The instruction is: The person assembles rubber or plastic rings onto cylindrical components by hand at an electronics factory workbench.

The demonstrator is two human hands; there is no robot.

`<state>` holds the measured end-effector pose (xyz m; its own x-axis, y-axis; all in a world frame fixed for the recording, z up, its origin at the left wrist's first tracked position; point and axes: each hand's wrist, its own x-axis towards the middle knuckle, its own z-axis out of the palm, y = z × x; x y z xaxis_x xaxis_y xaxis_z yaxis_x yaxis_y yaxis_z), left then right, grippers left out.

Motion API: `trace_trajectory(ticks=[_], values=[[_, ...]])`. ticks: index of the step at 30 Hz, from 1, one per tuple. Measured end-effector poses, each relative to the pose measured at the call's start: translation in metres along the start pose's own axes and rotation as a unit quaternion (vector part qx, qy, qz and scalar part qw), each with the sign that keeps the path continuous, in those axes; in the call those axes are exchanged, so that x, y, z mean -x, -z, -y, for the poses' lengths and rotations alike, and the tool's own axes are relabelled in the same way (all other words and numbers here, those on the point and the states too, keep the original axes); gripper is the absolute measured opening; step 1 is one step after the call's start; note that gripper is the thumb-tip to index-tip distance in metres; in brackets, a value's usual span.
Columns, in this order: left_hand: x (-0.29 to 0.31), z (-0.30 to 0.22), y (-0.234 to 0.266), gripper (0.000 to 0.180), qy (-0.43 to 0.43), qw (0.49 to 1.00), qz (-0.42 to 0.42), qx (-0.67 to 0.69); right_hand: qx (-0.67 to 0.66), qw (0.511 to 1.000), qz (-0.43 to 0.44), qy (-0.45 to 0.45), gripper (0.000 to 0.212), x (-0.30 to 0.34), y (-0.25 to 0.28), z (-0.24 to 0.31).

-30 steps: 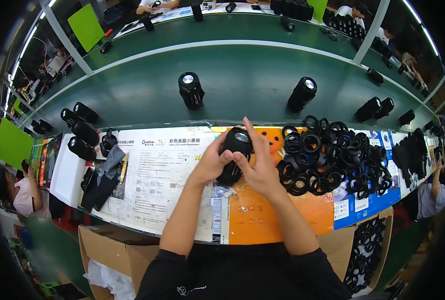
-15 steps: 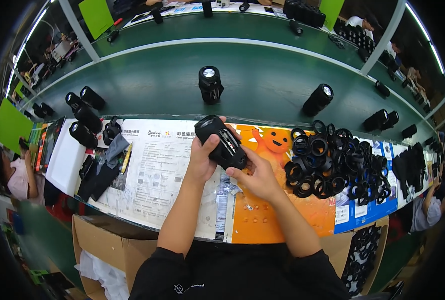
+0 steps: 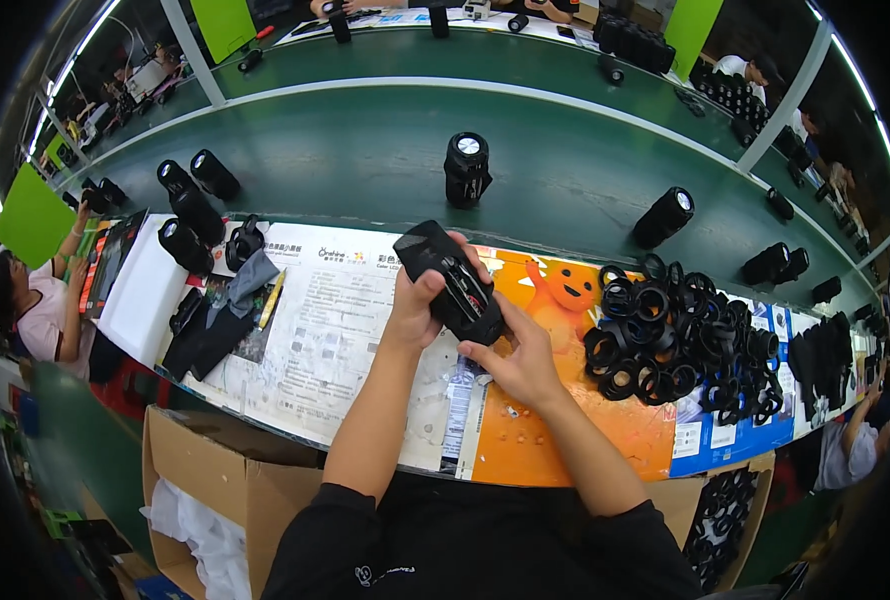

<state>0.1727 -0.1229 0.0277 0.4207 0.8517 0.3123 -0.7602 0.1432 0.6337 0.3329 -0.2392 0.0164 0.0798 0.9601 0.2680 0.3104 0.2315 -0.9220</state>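
I hold a black cylindrical portable speaker [image 3: 443, 280] over the middle of the bench, tilted, with a shiny panel on its side. My left hand [image 3: 415, 312] wraps round its left side, the thumb lying across the front. My right hand [image 3: 521, 358] grips the lower right end between thumb and fingers. Right of my hands, a heap of black rings [image 3: 655, 335] lies on an orange and blue printed sheet. Beyond the bench edge, a black speaker [image 3: 467, 175] stands upright on the green belt, its round silver end facing up.
More speakers [image 3: 663, 218] stand along the green belt [image 3: 365, 150]. Grey and black cloths [image 3: 210, 340] and a yellow pen [image 3: 272, 300] lie at the left. Cardboard boxes [image 3: 195, 460] sit below the bench edge. Co-workers [image 3: 50, 310] sit at both sides.
The speaker has turned a little in my hands, so its round end shows less. My whole view has shifted slightly. Both hands keep their hold.
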Motion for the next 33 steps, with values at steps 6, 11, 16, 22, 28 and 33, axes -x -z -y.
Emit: trace_trajectory(ticks=[6, 11, 16, 22, 28, 33], values=[[0.008, 0.003, -0.006, 0.07, 0.025, 1.0, 0.016, -0.008, -0.133, 0.99, 0.036, -0.029, 0.089, 0.005, 0.0, -0.002], [0.007, 0.009, -0.014, 0.067, 0.014, 1.0, 0.004, 0.002, -0.148, 0.988, 0.034, -0.039, 0.09, 0.005, 0.003, 0.0], [0.008, 0.009, -0.01, 0.067, 0.022, 0.999, 0.015, 0.025, -0.15, 0.987, 0.051, -0.027, 0.089, 0.002, 0.007, 0.002], [0.006, 0.016, -0.008, 0.068, 0.039, 0.998, 0.036, 0.023, -0.163, 0.985, 0.042, -0.029, 0.082, 0.002, 0.012, 0.003], [0.009, 0.021, 0.007, 0.068, 0.06, 0.998, 0.003, 0.014, -0.123, 0.989, 0.071, -0.042, 0.072, -0.001, 0.011, 0.002], [0.007, 0.018, 0.007, 0.064, 0.073, 0.995, -0.007, -0.071, 0.181, 0.98, 0.082, 0.018, 0.055, -0.007, 0.061, 0.018]])
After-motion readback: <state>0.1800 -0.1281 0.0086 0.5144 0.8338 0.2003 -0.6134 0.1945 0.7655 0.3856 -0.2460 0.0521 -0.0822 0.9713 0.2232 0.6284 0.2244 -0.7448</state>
